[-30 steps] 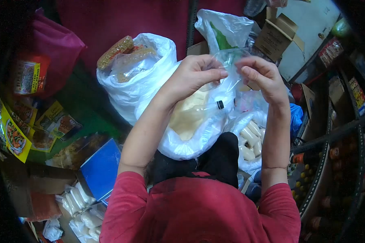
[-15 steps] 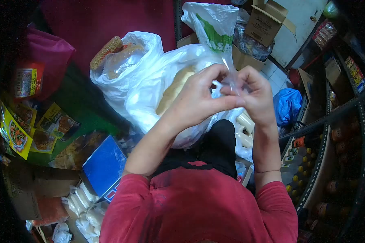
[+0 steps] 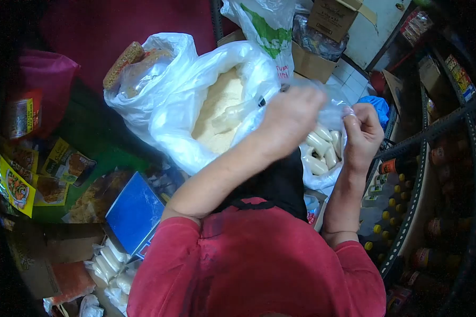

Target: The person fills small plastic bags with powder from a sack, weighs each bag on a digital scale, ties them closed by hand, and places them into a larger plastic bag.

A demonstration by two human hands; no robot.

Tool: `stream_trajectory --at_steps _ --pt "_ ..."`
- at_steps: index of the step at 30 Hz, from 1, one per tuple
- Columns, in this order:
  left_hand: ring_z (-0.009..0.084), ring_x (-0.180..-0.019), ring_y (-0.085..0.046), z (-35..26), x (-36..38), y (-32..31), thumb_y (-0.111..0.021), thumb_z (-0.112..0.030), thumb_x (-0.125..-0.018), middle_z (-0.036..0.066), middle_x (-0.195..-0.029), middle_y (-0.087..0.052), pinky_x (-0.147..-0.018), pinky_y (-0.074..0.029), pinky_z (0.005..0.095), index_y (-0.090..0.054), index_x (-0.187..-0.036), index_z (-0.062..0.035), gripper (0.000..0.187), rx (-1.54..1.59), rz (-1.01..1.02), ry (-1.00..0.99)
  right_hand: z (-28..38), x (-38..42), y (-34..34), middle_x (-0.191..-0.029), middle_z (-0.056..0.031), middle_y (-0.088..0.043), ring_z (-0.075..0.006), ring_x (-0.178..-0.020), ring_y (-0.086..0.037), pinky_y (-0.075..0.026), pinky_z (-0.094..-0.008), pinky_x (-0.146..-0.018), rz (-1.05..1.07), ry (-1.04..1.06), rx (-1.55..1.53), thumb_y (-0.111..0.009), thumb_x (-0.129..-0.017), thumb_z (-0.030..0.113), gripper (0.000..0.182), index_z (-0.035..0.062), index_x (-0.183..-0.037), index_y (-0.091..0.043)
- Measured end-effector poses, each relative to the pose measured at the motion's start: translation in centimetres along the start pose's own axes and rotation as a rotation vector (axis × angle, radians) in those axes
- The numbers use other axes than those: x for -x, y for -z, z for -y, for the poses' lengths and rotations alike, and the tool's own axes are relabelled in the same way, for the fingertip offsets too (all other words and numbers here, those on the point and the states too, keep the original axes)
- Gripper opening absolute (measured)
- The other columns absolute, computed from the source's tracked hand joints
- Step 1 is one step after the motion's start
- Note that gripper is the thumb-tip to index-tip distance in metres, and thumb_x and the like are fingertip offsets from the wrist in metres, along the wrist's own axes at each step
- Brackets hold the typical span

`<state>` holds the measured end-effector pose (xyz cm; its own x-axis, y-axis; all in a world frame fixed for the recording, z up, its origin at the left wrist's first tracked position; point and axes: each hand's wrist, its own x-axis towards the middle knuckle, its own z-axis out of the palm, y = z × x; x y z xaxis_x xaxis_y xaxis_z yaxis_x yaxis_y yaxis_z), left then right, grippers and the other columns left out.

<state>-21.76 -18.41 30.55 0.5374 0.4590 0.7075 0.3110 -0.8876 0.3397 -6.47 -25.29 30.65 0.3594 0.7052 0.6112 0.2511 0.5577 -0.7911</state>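
A thin clear plastic bag stretches between my two hands. My right hand pinches its right edge between thumb and fingers. My left hand is closed at the bag's other side, blurred by motion. Below and left of that hand, a large white plastic sack stands open, full of pale yellowish powder. A clear scoop-like object lies on the powder, partly hidden by the sack's edge. Under my right hand, filled tube-shaped packets lie in a white bag.
At my left is a blue-topped scale, with more filled packets beside it. Seasoning pouches lie at far left. Shelves with bottles line the right. Cardboard boxes and a green-and-white bag stand ahead.
My hands have moved apart, the right one to the right, and the clear bag is now spread between them. The view has shifted slightly, showing more of the powder and packets.
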Motion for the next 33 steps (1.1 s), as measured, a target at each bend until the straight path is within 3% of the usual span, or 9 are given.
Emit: stream_trajectory --at_steps 2,4,10,12,18,24,27,31,33 --pt "0.0383 -0.09 -0.058 -2.8 0.7 -1.7 -0.06 -0.004 -0.072 0.017 -0.093 -0.059 -0.075 -0.047 0.0475 -0.051 -0.097 -0.0046 0.026 0.19 0.165 0.021 -0.2 0.3 1.0 -0.085 -0.0048 -0.053 -0.0104 -0.077 -0.049 -0.04 -0.0225 -0.071 -0.164 0.263 0.332 -0.061 -0.071 -0.01 0.021 0.0028 -0.069 -0.045" --pt "0.04 -0.09 -0.058 -4.3 1.4 -2.8 -0.056 -0.003 -0.073 0.021 -0.093 -0.058 -0.074 -0.047 0.0476 -0.049 -0.1 -0.0028 0.028 0.421 0.433 0.067 0.3 2.1 2.7 -0.102 -0.0093 -0.054 -0.017 -0.093 -0.054 -0.043 -0.0281 -0.087 -0.13 0.079 0.196 -0.055 -0.071 -0.012 0.024 0.0009 -0.091 -0.051" --pt "0.0379 -0.083 -0.059 -3.6 4.0 0.6 -0.056 -0.003 -0.074 0.015 -0.09 -0.057 -0.069 -0.048 0.0449 -0.052 -0.098 -0.0058 0.025 0.62 0.211 -0.005 2.1 5.5 6.8 -0.098 -0.0078 -0.057 -0.0148 -0.091 -0.054 -0.043 -0.0267 -0.083 0.327 -0.298 0.302 -0.054 -0.073 0.0 0.024 -0.0008 -0.097 -0.055" --pt "0.0343 -0.079 -0.059 -1.9 6.5 1.8 -0.058 -0.002 -0.074 0.011 -0.088 -0.056 -0.068 -0.049 0.042 -0.055 -0.089 -0.0065 0.016 0.367 0.167 -0.255 1.7 4.7 4.4 -0.091 -0.0068 -0.057 -0.0148 -0.085 -0.055 -0.044 -0.026 -0.079 0.544 -0.308 0.318 -0.057 -0.071 0.002 0.022 -0.0008 -0.093 -0.056" --pt "0.0307 -0.093 -0.063 1.1 18.9 4.9 -0.059 0.003 -0.072 0.011 -0.106 -0.062 -0.077 -0.051 0.0361 -0.063 -0.096 -0.006 0.026 0.501 0.335 0.321 -2.9 3.3 -3.3 -0.096 -0.0087 -0.061 -0.0182 -0.083 -0.06 -0.047 -0.0289 -0.076 1.231 -0.477 0.057 -0.07 -0.076 0.023 0.034 0.0014 -0.101 -0.061" --pt "0.031 -0.095 -0.063 1.5 23.5 10.8 -0.058 0.004 -0.072 0.011 -0.11 -0.063 -0.079 -0.051 0.035 -0.065 -0.102 -0.0055 0.033 0.323 0.483 0.696 -11.4 -2.2 -13.5 -0.105 -0.0119 -0.063 -0.0307 -0.106 -0.056 -0.036 -0.0482 -0.098 0.888 0.49 0.92 -0.073 -0.074 0.028 0.045 0.0055 -0.111 -0.06" --pt "0.0307 -0.092 -0.063 2.1 23.7 13.2 -0.059 0.004 -0.072 0.011 -0.109 -0.063 -0.077 -0.051 0.0348 -0.065 -0.101 -0.0045 0.031 0.24 0.344 0.789 -11.6 -1.8 -17.8 -0.104 -0.0112 -0.062 -0.0295 -0.105 -0.057 -0.034 -0.0508 -0.098 1.298 0.279 1.224 -0.072 -0.074 0.028 0.045 0.0062 -0.111 -0.059" --pt "0.0304 -0.092 -0.064 2.7 23.8 14.4 -0.056 0.006 -0.072 0.012 -0.11 -0.063 -0.077 -0.051 0.0339 -0.065 -0.104 -0.0031 0.035 0.254 0.228 0.845 -14.2 -1.8 -18.3 -0.102 -0.0113 -0.061 -0.0302 -0.102 -0.059 -0.041 -0.0493 -0.092 1.296 0.395 1.273 -0.072 -0.074 0.029 0.044 0.0062 -0.109 -0.058" --pt "0.0305 -0.093 -0.064 3.0 23.7 14.5 -0.056 0.006 -0.072 0.013 -0.111 -0.063 -0.078 -0.051 0.0339 -0.065 -0.105 -0.003 0.035 0.241 0.217 0.837 -12.0 -4.1 -16.8 -0.102 -0.0126 -0.06 -0.0314 -0.095 -0.062 -0.048 -0.0461 -0.083 1.196 0.187 1.219 -0.071 -0.075 0.028 0.043 0.0048 -0.108 -0.057"
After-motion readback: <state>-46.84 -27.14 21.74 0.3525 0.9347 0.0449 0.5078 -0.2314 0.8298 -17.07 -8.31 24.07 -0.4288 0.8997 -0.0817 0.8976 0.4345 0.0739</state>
